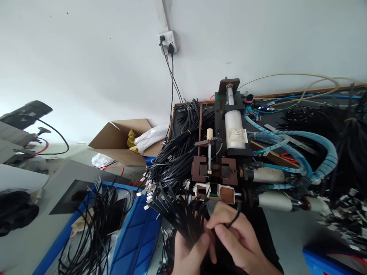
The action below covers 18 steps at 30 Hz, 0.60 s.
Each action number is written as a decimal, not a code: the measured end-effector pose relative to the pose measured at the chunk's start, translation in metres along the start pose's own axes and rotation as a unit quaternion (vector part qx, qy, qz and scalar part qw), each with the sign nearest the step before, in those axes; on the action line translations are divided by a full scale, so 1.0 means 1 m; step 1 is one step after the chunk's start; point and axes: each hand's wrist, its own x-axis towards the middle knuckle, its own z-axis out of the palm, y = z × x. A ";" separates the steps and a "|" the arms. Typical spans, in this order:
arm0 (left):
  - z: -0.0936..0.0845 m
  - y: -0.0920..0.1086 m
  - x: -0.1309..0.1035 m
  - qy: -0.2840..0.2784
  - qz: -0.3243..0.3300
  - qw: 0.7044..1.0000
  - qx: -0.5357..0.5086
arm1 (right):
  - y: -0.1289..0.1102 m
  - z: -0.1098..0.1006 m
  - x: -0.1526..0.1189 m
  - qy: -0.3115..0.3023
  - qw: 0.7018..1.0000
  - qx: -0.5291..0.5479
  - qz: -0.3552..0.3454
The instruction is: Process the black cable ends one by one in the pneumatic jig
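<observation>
Here the left hand [189, 254] is wrapped round a bundle [179, 214] of black cables, their far ends fanning away up to the left; right alongside comes the right hand [239, 238], thumb and forefinger drawn together, gripping a single cable [236, 217] that curves up from the curled fingers; all this is low in view, just in front of the machine [233, 122]; to the machine's left lies a pile [172, 152] of cables with white tips; farther left, more cables sit in a blue bin [137, 233]; beyond it, an open carton [114, 154]; on the right, hoses [329, 156] loop round.
</observation>
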 end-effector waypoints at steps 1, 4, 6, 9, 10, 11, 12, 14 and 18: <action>-0.001 -0.003 0.000 -0.028 0.003 1.000 -0.001 | -0.007 0.000 0.002 0.020 0.999 -0.020 -0.036; -0.002 -0.004 0.001 -0.058 0.007 0.998 -0.012 | -0.014 0.001 0.009 0.053 0.997 -0.014 -0.058; -0.002 -0.001 0.002 -0.063 0.007 0.998 -0.020 | -0.012 0.002 0.011 0.058 0.997 0.028 -0.036; -0.004 0.004 0.002 -0.108 0.001 0.994 -0.011 | -0.004 0.003 0.010 0.083 0.992 0.086 -0.029; -0.005 0.006 0.002 -0.119 0.002 0.993 -0.006 | -0.001 0.003 0.009 0.091 0.990 0.104 -0.028; -0.006 0.006 0.002 -0.127 0.004 0.992 -0.003 | 0.002 0.003 0.008 0.095 0.988 0.119 -0.028; -0.007 0.007 0.001 -0.127 0.006 0.992 0.000 | 0.005 0.003 0.007 0.096 0.986 0.130 -0.029; -0.008 0.006 0.000 -0.120 0.006 0.993 0.004 | 0.010 0.002 0.006 0.090 0.985 0.145 -0.037; -0.008 0.006 0.000 -0.103 0.001 0.995 0.000 | 0.012 0.001 0.007 0.064 0.979 0.185 -0.049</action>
